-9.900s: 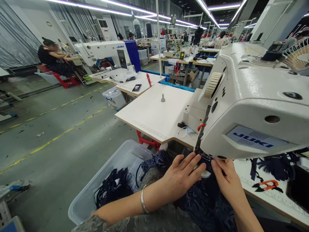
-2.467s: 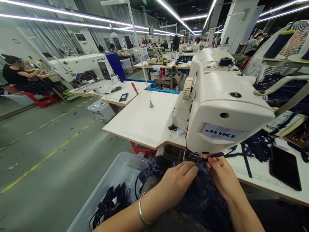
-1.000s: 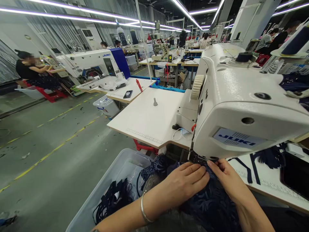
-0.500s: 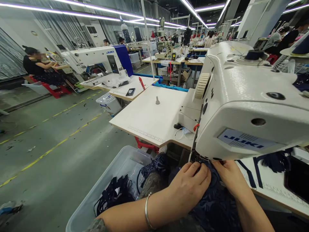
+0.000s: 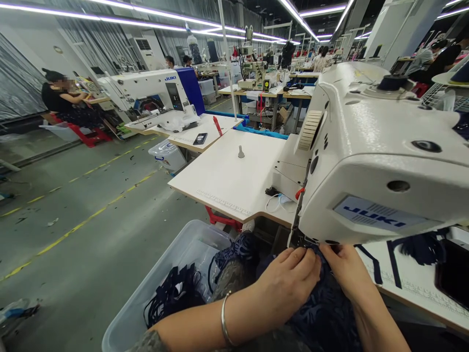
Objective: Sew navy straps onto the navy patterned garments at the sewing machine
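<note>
Dark navy patterned fabric (image 5: 322, 308) hangs over my lap from under the head of a white JUKI sewing machine (image 5: 377, 146). My left hand (image 5: 291, 281), with a silver bangle (image 5: 224, 320) on its wrist, has its fingers bent and pressed on the fabric just below the machine head. On the other side of the work, my right hand (image 5: 342, 266) pinches the fabric close to the same spot; its fingertips are partly hidden by the machine. The needle area is mostly covered by the head and my fingers.
A clear plastic bin (image 5: 120, 305) with navy straps (image 5: 176, 293) stands at lower left. The white tabletop (image 5: 220, 181) extends beyond the machine. Navy strips (image 5: 394, 264) and a dark phone-like object (image 5: 452, 269) lie at right. Another JUKI machine (image 5: 142, 93) and a seated person (image 5: 69, 100) are farther off.
The camera view has shifted slightly. Both hands stay at the fabric under the machine head, with barely any visible movement.
</note>
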Available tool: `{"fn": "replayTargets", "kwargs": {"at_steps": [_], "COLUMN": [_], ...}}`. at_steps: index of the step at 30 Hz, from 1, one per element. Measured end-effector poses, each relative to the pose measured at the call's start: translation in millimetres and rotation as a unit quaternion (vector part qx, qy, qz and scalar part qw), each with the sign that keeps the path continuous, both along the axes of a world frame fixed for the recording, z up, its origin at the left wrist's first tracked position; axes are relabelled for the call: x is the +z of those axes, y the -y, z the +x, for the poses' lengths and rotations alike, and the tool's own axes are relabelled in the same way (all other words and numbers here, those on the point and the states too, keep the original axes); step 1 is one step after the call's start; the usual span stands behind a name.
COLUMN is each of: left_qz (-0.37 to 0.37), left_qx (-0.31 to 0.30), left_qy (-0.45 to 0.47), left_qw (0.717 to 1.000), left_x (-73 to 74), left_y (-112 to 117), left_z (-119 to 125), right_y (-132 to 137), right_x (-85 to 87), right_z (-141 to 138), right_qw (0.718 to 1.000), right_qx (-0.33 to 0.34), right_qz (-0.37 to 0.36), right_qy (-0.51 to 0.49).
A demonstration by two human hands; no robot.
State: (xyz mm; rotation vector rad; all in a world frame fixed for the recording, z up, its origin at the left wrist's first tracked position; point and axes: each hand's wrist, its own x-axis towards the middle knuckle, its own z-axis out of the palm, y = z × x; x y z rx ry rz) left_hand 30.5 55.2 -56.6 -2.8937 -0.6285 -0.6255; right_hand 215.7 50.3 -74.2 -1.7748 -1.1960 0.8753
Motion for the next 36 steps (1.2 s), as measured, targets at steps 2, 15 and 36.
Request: {"fn": "replayTargets", "kwargs": {"at_steps": [2,15,36], "left_qz": [-0.006,0.027,0.037], "left_qx": [0.009,0.104,0.092], "left_qy": [-0.004,-0.001,-0.017], "left_qw": [1.000,0.994,0.995], "left_x": [-0.5,-12.0,-7.9], "left_y": [1.7,13.6,9.6], "left_z": [1.2,11.4,14.0], "right_y": [0.3,-12.1,-27.3], "right_x": [-3.0,2.4,-8.9], "right_z": [2.0,8.3,14.9], "right_qw": [1.000,0.991,0.986], "right_qx": [0.015,0.040,0.022], "right_qz": [0.019,0.070,0.124], "right_qy": [-0.009,0.110,0.112]}}
